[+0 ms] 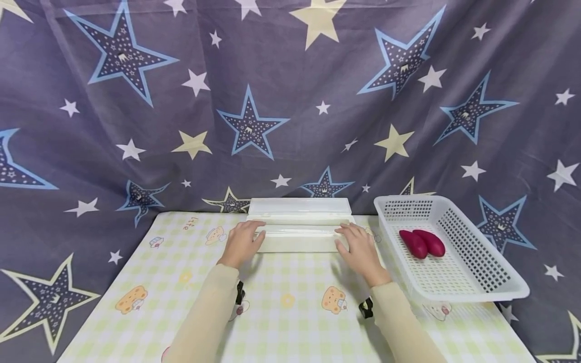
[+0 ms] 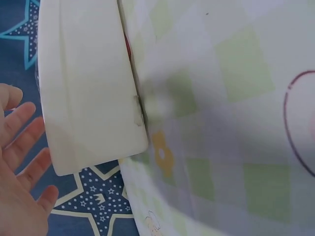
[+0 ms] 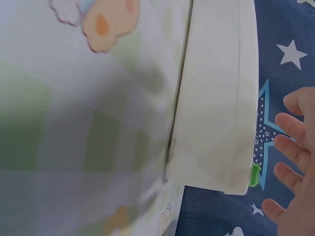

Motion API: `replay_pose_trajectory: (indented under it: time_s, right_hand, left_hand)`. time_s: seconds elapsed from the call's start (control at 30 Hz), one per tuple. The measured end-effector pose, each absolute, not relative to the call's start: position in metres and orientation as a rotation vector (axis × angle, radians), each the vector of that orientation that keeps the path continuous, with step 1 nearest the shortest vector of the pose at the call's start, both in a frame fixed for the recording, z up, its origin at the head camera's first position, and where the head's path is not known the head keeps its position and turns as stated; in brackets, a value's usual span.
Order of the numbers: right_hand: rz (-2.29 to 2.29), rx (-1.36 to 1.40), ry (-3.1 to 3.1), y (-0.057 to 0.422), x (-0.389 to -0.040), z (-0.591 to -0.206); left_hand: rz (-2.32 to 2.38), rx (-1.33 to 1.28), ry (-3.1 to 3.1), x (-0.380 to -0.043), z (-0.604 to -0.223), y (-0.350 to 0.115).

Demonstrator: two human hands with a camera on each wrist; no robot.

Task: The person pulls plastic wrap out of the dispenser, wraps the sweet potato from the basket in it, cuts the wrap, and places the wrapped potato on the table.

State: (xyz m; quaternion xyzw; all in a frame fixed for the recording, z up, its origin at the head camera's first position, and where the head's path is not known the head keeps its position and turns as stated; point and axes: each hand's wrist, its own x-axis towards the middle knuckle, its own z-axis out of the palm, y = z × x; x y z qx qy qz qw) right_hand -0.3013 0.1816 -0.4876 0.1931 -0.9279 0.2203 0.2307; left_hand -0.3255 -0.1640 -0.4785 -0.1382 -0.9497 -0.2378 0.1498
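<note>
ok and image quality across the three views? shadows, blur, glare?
Head: fairly even light, soft shadows on the tablecloth beside the sleeves, no harsh glare on the white box; left wrist: dimmer, broad soft-edged shadow across the tablecloth near the white box; right wrist: also dim, similar soft shadow, and the orange flower print looks blurred.

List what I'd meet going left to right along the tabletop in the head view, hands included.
Left hand → long white box → right hand → white perforated basket, with two dark red oblong items lying inside it.
</note>
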Motion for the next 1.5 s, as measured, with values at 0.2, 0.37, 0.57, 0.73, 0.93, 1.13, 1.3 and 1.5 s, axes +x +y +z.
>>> replay_pose_trajectory:
  time_s: [0.2, 0.37, 0.57, 0.73, 0.93, 1.13, 1.3, 1.5]
  right_hand:
    - [0.609, 0.511, -2.582, 0.186, -0.312, -0.482]
    - [0.593, 0.513, -2.619, 0.19, -0.321, -0.479]
    - [0.565, 0.528, -2.697, 0.194, -0.333, -0.476]
    - [0.518, 0.545, -2.765, 0.197, -0.341, -0.477]
    - [0.543, 0.536, -2.821, 0.198, -0.345, -0.476]
    - [0.623, 0.537, -2.85, 0.199, -0.348, -0.47]
    - [0.699, 0.523, -2.865, 0.201, -0.35, -0.468]
    - [0.664, 0.478, -2.89, 0.198, -0.352, -0.466]
  left_hand:
    - [-0.691, -0.453, -2.751, -0.33, -0.473, -0.163]
    - [-0.708, -0.506, -2.844, -0.335, -0.467, -0.164]
    - [-0.711, -0.502, -2.964, -0.344, -0.465, -0.168]
    - [-0.713, -0.464, -3.013, -0.351, -0.468, -0.169]
    - [-0.704, -0.435, -2.958, -0.354, -0.47, -0.168]
    - [-0.77, -0.387, -2.893, -0.355, -0.473, -0.167]
    - [-0.832, -0.351, -2.829, -0.354, -0.477, -0.165]
    - [-0.901, -0.328, -2.812, -0.354, -0.477, -0.164]
